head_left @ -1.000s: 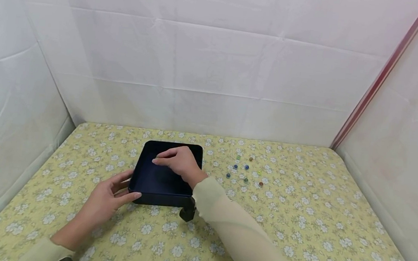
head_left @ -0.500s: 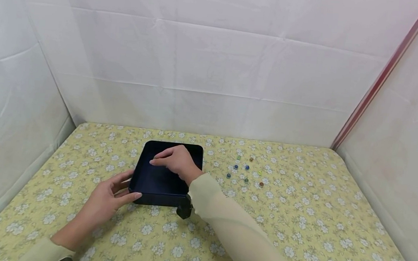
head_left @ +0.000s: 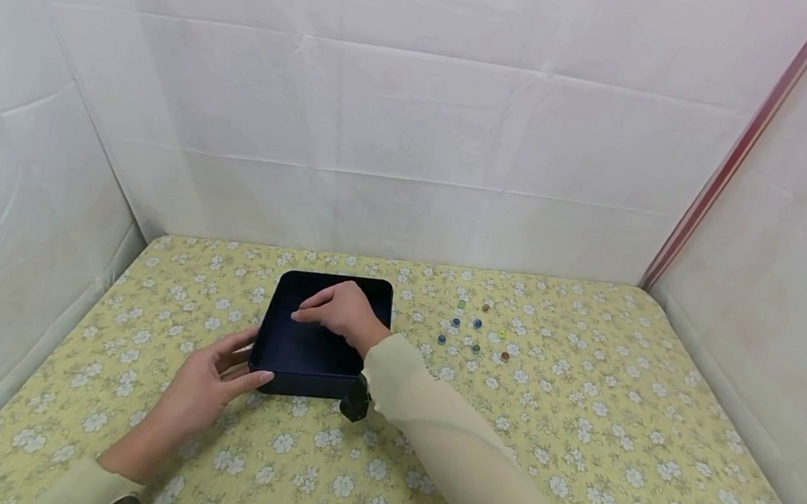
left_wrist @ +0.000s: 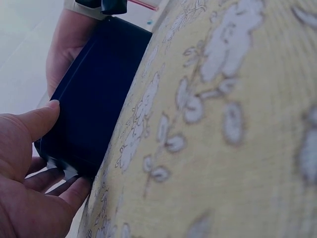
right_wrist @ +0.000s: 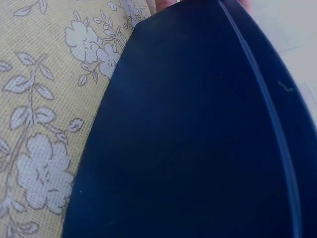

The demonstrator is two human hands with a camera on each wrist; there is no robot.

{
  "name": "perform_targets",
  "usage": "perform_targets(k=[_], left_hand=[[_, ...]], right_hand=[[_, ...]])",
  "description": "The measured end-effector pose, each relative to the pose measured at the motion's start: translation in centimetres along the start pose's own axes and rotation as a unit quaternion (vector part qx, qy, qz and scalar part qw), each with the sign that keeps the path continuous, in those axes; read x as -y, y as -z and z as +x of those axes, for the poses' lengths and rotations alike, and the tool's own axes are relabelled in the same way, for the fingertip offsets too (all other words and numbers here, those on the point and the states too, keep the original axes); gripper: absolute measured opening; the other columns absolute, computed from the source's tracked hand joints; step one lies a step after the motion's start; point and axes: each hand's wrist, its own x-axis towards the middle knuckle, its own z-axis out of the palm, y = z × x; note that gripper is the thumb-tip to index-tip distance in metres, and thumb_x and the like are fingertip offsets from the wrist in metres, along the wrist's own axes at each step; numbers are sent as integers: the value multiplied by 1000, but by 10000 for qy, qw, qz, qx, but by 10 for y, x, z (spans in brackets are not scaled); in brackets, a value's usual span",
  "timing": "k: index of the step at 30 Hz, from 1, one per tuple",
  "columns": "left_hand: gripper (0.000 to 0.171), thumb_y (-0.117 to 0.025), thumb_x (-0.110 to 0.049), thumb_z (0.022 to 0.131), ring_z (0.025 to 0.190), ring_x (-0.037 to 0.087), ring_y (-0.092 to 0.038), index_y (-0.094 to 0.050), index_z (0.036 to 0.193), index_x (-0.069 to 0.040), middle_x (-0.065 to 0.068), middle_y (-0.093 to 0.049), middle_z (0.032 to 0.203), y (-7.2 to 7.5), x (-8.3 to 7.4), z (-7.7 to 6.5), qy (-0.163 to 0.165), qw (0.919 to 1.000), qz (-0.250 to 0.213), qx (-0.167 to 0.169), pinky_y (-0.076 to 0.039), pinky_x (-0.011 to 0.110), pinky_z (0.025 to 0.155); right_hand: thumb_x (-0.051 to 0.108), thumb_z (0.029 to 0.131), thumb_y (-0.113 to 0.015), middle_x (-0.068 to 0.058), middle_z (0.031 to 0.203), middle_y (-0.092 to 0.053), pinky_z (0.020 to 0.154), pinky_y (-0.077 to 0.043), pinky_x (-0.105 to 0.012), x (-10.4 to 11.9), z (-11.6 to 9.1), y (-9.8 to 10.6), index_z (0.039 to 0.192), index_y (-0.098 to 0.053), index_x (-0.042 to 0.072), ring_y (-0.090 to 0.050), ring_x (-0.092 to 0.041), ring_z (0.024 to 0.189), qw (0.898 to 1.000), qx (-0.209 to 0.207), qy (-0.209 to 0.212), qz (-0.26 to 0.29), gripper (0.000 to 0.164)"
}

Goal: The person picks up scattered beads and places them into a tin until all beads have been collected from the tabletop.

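Note:
A dark navy, square, shallow tray (head_left: 308, 356) lies on the table. My left hand (head_left: 201, 382) holds its near left corner, thumb on the front wall and fingers along the left side; the left wrist view shows this thumb (left_wrist: 42, 119) against the dark wall. My right hand (head_left: 348, 311) reaches over the tray from the right, thumb and index fingertips brought together above its inside. I cannot tell whether something small sits between them. The right wrist view is filled mostly by the tray's outer wall (right_wrist: 183, 124), with the right hand itself out of sight there.
Several small, glassy, bead-like pieces lie scattered right of the tray, among them a blue one (head_left: 478, 323), a reddish-brown one (head_left: 505, 357) and a green one (head_left: 461, 305). A yellow flowered cloth (head_left: 618, 431) covers the table. White sheets (head_left: 414, 125) hang behind and at both sides.
My right hand has shifted slightly left over the tray, its fingertips now a little lower in the view. The left hand, the tray and the scattered pieces stay where they were.

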Motion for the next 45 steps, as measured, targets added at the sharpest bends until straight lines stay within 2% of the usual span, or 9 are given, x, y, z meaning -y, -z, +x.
perform_targets(k=[12,25,32,45], left_hand=[[83,-73,-40,95,146,42,-43,-32,162,-14,17,-30,167,-1,1,2,-63,10000,-48,14,-59,31,99],[82,-73,-39,96,146,43,-43,-31,162,-13,18,-30,167,-3,1,-1,-72,9999,-105,10,-58,30,99],[83,-74,-39,96,146,43,-43,-32,162,-13,18,-31,167,-2,-1,-1,-22,9999,-101,19,-58,29,99],[84,-73,-39,96,145,43,-44,-31,162,-11,19,-31,167,0,-3,-2,-72,10000,-32,1,-59,30,99]], right_hand=[[25,83,-88,-2,123,-74,84,-60,-36,0,2,0,89,-86,20,-68,-15,94,9997,25,-86,-227,8],[26,83,-88,-1,123,-74,83,-61,-35,-2,2,0,90,-86,21,-69,-17,98,9994,-45,-19,-335,9],[28,85,-87,-1,123,-74,86,-61,-36,-4,1,6,92,-85,22,-69,-19,104,9993,-105,12,-357,9],[33,87,-85,0,129,-71,96,-59,-40,1,-6,19,99,-84,26,-67,-23,118,9983,23,393,-421,14]])
